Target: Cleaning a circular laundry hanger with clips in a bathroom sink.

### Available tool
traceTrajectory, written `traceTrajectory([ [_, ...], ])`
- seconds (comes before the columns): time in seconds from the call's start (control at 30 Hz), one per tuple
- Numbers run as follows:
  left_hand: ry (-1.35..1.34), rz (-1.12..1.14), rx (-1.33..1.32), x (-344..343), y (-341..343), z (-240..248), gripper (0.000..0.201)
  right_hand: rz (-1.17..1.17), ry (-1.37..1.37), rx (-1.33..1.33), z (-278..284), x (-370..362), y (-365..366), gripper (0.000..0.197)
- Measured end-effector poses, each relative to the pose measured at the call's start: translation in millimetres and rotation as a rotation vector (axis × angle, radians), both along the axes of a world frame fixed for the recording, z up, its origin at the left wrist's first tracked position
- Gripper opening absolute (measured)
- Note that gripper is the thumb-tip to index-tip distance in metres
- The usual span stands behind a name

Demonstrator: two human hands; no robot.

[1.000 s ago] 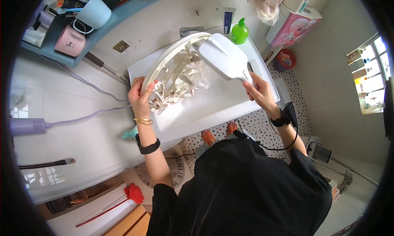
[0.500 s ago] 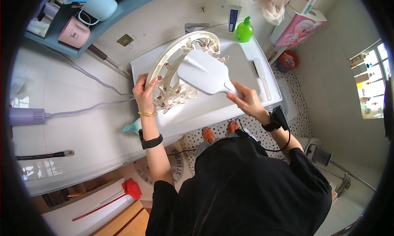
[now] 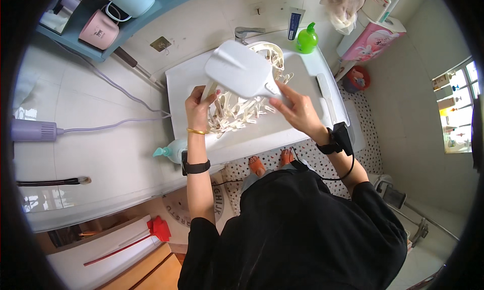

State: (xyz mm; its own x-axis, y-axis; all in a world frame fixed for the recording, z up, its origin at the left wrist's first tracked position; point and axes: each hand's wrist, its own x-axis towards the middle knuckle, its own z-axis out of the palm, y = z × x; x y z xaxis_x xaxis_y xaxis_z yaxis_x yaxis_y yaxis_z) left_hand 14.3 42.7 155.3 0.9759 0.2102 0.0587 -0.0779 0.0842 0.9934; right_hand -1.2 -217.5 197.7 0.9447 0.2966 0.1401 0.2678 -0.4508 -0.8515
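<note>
My left hand (image 3: 197, 108) grips the near-left rim of a cream-white round clip hanger (image 3: 241, 112) hung with many clothespegs. The hanger is tilted in the white sink (image 3: 297, 134), its pegs bunched toward me. My right hand (image 3: 301, 112) is closed round the handle of a white paddle-shaped tool (image 3: 239, 68). Its broad, smooth back faces up over the hanger and hides much of the ring. The tool's underside is out of sight, and I cannot tell whether it touches the hanger.
A faucet (image 3: 248, 33), toothpaste tube (image 3: 295, 23) and green pump bottle (image 3: 307, 39) stand along the sink's back. A white flat-handled brush (image 3: 326, 96) lies on its right ledge. Left are a pale-blue pump bottle (image 3: 174, 151) and a corded purple appliance (image 3: 34, 130).
The paddle-shaped tool has moved left and away from me, over the hanger's ring. The hanger has turned, so more of its pegs show below the tool. Both hands keep their grip.
</note>
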Motion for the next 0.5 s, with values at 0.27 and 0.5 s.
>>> traceTrajectory([
  [0.27,0.022,0.267,-0.082,11,27,-50,0.032,0.153,-0.014,0.031,-7,-14,16,0.047],
  [0.5,0.007,-0.072,-0.641,7,29,-30,0.060,0.207,-0.010,0.005,-15,-19,27,0.047],
])
